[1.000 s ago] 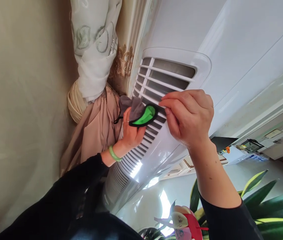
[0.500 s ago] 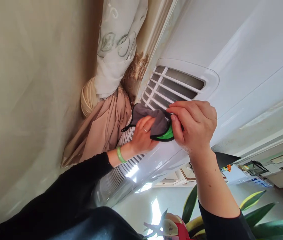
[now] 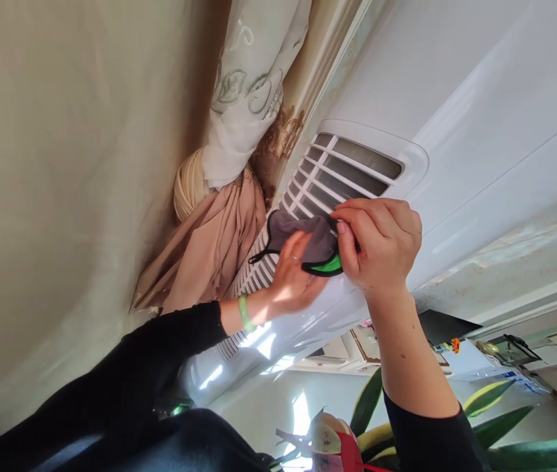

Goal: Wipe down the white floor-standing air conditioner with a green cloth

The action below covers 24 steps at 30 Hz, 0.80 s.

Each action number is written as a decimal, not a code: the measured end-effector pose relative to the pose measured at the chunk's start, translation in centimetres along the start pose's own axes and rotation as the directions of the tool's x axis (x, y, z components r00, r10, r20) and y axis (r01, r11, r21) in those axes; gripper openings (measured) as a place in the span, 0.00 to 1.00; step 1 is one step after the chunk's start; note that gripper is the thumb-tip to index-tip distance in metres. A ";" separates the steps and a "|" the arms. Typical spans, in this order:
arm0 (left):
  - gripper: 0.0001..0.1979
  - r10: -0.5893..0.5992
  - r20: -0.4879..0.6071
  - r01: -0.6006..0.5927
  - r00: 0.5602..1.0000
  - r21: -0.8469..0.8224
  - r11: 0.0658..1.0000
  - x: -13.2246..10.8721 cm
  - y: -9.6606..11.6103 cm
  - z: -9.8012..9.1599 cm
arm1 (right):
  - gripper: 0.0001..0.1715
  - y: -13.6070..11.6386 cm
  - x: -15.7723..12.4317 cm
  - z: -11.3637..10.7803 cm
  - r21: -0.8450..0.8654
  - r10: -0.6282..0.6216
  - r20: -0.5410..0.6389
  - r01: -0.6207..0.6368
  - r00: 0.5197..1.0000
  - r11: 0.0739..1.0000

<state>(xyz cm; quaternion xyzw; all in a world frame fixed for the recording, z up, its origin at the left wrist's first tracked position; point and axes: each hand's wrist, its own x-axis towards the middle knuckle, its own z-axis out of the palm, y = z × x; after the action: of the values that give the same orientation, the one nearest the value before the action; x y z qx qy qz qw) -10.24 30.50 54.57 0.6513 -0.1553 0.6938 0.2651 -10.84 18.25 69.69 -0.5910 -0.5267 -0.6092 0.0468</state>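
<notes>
A grey cloth (image 3: 295, 224) with black edging, a hanging loop and a green underside lies against the slatted vent (image 3: 327, 170) of a tall white appliance (image 3: 455, 85). My right hand (image 3: 381, 239) pinches its right edge between thumb and fingers, close to the slats. From the lower left, my left hand (image 3: 295, 278), wearing a ring and a green bangle (image 3: 245, 311), holds the lower part of the cloth between its fingers and thumb. The left fingertips rest on the grey side. Part of the cloth is hidden behind both hands.
A gathered pinkish-brown curtain (image 3: 214, 242) and a white embroidered sheer (image 3: 246, 98) hang left of the appliance, beside a beige wall (image 3: 61, 164). Green plant leaves (image 3: 499, 426) and a pot with a red ribbon (image 3: 350, 452) stand below. A shelf with items lies at lower right.
My left hand has shifted slightly right and down on the cloth, its fingers looser. My right hand keeps its pinch almost in place. The view has moved a little.
</notes>
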 end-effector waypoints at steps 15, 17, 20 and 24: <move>0.35 -0.484 0.016 0.479 0.875 -0.175 0.860 0.5 -10.4 -0.4 | 0.09 -0.1 -0.2 0.0 -0.007 0.041 0.073 -0.041 0.997 0.999; 0.38 -0.518 0.053 0.517 0.854 -0.201 0.832 1.3 -12.2 -0.3 | 0.08 -0.2 -0.2 0.0 -0.026 0.038 0.060 -0.036 0.997 0.999; 0.38 -0.486 0.096 0.494 0.869 -0.228 0.839 2.3 -13.7 -0.3 | 0.07 -0.2 -0.1 0.2 -0.031 0.013 0.020 -0.013 1.000 0.999; 0.37 -0.435 0.083 0.442 0.897 -0.225 0.868 1.9 -12.5 -0.8 | 0.05 -0.1 -0.1 0.3 -0.031 -0.010 -0.022 0.010 1.000 0.999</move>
<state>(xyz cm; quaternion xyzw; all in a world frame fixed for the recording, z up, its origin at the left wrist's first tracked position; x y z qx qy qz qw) -3.77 41.35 54.74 0.6430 -0.0897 0.5822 0.4894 -10.73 18.43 69.44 -0.5822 -0.5197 -0.6239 0.0406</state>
